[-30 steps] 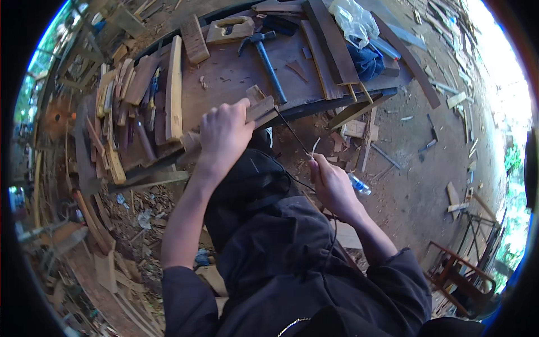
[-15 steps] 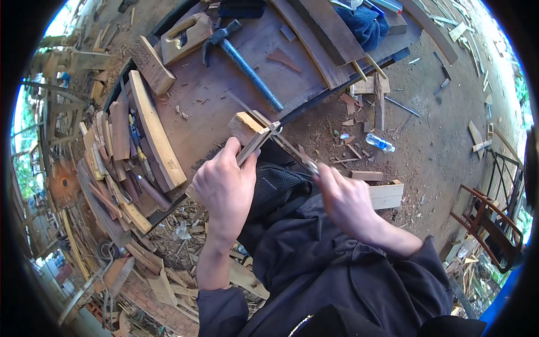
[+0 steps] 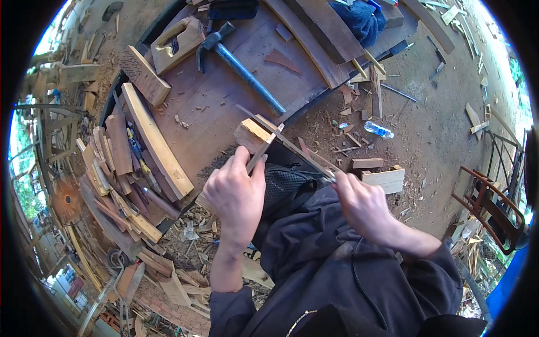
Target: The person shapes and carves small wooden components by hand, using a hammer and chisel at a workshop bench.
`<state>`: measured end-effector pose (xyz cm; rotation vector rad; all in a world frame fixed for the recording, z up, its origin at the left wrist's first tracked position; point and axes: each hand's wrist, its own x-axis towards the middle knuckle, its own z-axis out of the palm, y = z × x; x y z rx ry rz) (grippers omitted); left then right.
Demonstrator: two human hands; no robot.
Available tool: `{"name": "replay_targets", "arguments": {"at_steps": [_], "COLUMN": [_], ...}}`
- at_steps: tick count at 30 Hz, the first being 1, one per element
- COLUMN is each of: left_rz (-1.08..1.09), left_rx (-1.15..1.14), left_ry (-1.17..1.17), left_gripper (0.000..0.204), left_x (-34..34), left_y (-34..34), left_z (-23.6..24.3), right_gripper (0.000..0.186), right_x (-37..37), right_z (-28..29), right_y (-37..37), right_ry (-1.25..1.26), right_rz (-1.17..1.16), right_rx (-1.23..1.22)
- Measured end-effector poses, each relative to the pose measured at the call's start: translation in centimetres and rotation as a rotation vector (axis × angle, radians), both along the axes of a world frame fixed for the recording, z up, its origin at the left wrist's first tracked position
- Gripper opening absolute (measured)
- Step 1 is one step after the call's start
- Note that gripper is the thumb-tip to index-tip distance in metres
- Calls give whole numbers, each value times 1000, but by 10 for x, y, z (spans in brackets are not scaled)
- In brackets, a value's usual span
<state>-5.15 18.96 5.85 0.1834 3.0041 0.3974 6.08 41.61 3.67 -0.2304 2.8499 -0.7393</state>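
Where the table (image 3: 219,92) spreads across the far left, dark-topped, it carries the larger stock. One long pale wooden bar (image 3: 154,137), slightly curved, lying on the left part, just beside a heap of wood offcuts (image 3: 118,168). One hammer (image 3: 247,73), blue-shafted, lying right of the bar, head toward the far left. One long, thin tool (image 3: 306,156), slanting from far left to near right. Two hands: the right hand (image 3: 365,205), fingers curled closed round the tool's near end; the left hand (image 3: 236,191), thumb and fingers pinched on a narrow wooden piece (image 3: 264,149). That piece sits by the table's near edge, crossed by the tool at its far end; contact cannot be told. One wooden block (image 3: 249,135), just left of the piece.
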Motion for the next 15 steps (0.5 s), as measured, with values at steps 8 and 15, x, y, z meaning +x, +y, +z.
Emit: {"name": "replay_targets", "arguments": {"at_steps": [8, 15], "left_rz": [-38, -252], "left_rx": [7, -109], "left_ry": [30, 106], "left_gripper": [33, 25], "left_x": [-3, 39], "left_y": [6, 23], "left_z": [-3, -25], "right_gripper": [16, 14], "right_x": [-78, -29], "right_z": [-32, -35], "right_y": [-54, -17], "right_ry": [101, -40], "right_rz": [-26, -31], "right_rx": [54, -54]}}
